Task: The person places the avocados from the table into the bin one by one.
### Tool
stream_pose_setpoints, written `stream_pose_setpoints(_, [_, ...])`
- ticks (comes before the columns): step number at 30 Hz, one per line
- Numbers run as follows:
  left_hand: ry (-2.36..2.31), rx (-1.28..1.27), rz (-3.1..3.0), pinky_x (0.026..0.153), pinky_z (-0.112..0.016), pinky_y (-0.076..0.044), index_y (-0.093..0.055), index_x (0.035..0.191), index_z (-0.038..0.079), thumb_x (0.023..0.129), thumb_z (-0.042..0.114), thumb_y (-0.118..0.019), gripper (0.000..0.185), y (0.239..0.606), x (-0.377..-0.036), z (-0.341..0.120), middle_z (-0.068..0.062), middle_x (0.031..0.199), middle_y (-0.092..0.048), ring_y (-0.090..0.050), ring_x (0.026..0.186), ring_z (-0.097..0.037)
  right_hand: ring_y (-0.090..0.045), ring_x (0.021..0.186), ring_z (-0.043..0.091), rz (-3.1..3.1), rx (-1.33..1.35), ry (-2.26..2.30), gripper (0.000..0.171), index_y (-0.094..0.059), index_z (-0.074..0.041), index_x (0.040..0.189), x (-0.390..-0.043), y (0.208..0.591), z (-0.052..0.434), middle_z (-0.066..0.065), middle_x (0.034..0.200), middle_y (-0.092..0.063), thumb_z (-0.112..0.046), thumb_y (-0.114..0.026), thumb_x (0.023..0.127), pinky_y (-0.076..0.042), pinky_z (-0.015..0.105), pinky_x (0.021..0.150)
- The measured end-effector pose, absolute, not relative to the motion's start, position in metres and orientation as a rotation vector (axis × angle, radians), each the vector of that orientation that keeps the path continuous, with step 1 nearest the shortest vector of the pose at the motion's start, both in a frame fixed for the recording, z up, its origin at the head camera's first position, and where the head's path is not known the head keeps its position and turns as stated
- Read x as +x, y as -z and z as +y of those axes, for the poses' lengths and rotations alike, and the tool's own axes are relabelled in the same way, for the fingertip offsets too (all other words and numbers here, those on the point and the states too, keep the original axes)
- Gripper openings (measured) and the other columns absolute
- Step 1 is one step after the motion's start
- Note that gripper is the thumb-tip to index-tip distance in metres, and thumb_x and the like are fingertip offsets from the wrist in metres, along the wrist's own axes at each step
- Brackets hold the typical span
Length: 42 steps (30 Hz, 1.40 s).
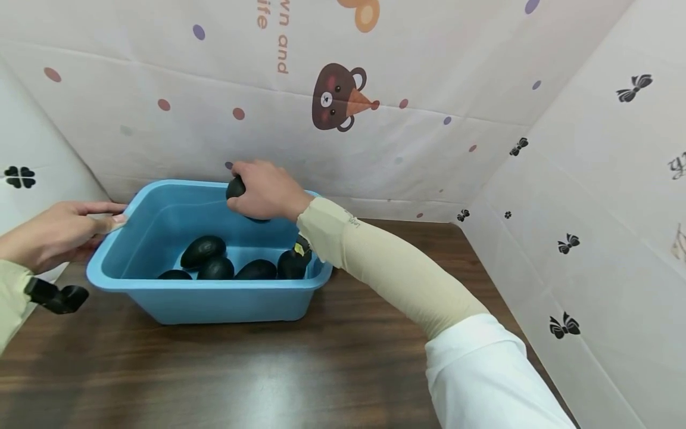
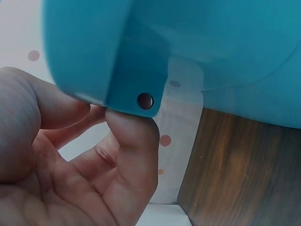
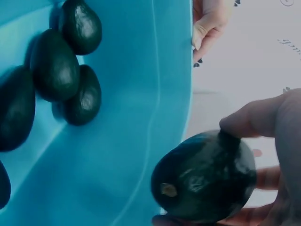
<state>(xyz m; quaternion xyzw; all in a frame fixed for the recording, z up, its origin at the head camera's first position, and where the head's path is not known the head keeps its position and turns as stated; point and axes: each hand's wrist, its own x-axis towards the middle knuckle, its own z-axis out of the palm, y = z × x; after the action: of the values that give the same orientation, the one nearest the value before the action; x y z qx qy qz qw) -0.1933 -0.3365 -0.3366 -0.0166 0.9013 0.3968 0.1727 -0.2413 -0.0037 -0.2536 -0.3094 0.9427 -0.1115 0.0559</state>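
Note:
A light blue plastic basin (image 1: 214, 301) stands on the table with several dark green avocados (image 1: 257, 270) lying in it. My right hand (image 1: 268, 189) grips one more avocado (image 3: 202, 176) over the basin's far rim, thumb on one side and fingers on the other. At the basin's left end, my left hand (image 1: 66, 232) pinches the rim between thumb and fingers. In the left wrist view, the fingers (image 2: 134, 136) press under the rim's edge beside a small round hole.
A dark wooden table (image 1: 343, 369) lies under the basin. White printed sheets (image 1: 429, 59) rise behind it and at both sides, close to the basin's far edge. A black wrist camera mount (image 1: 56, 296) sticks out near the basin's left front corner.

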Motion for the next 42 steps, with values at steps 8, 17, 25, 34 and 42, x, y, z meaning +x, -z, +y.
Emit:
stream_pose_setpoints(8, [-1.134, -0.045, 2.543, 0.078, -0.053, -0.066, -0.012, 0.161, -0.010, 0.113, 0.040, -0.036, 0.073, 0.336, -0.195, -0.336, -0.042, 0.126, -0.060, -0.072, 0.085, -0.024, -0.052, 0.125, 0.015, 2.848, -0.751, 0.271, 0.067, -0.034, -0.017, 0.160, -0.243, 0.261, -0.017, 0.000, 0.150, -0.053, -0.045, -0.058, 0.103, -0.052, 0.031, 0.102])
stream_pose_setpoints(17, [-1.141, -0.052, 2.542, 0.079, -0.054, -0.066, -0.012, 0.161, -0.009, 0.113, 0.041, -0.037, 0.074, 0.336, -0.197, -0.338, -0.044, 0.129, -0.058, -0.072, 0.086, -0.024, -0.053, 0.128, 0.016, 2.839, -0.694, 0.282, 0.073, -0.029, -0.018, 0.163, -0.248, 0.267, -0.023, 0.001, 0.155, -0.051, -0.046, -0.060, 0.103, -0.053, 0.034, 0.107])
stream_pose_setpoints(25, [-1.159, -0.055, 2.530, 0.078, -0.052, -0.066, -0.013, 0.161, -0.010, 0.113, 0.038, -0.038, 0.072, 0.337, -0.198, -0.340, -0.030, 0.114, -0.069, -0.072, 0.085, -0.024, -0.059, 0.122, 0.015, 2.802, -0.655, 0.294, 0.075, -0.028, -0.021, 0.163, -0.250, 0.273, -0.026, 0.001, 0.154, -0.052, -0.048, -0.061, 0.102, -0.056, 0.033, 0.102])
stream_pose_setpoints(34, [-1.168, -0.053, 2.529, 0.080, -0.051, -0.066, -0.013, 0.162, -0.009, 0.113, 0.037, -0.039, 0.072, 0.337, -0.196, -0.338, -0.035, 0.120, -0.066, -0.072, 0.089, -0.023, -0.057, 0.123, 0.018, 2.815, -0.656, 0.251, 0.074, -0.028, -0.021, 0.163, -0.251, 0.281, -0.029, 0.005, 0.158, -0.045, -0.050, -0.060, 0.102, -0.057, 0.034, 0.100])
stream_pose_setpoints(42, [-1.169, -0.053, 2.543, 0.080, -0.051, -0.066, -0.015, 0.162, -0.008, 0.113, 0.037, -0.040, 0.071, 0.337, -0.196, -0.336, -0.042, 0.133, -0.057, -0.071, 0.090, -0.023, -0.057, 0.123, 0.019, 2.824, -0.637, 0.224, 0.077, -0.024, -0.019, 0.164, -0.250, 0.286, -0.032, 0.007, 0.160, -0.041, -0.052, -0.057, 0.103, -0.055, 0.034, 0.103])
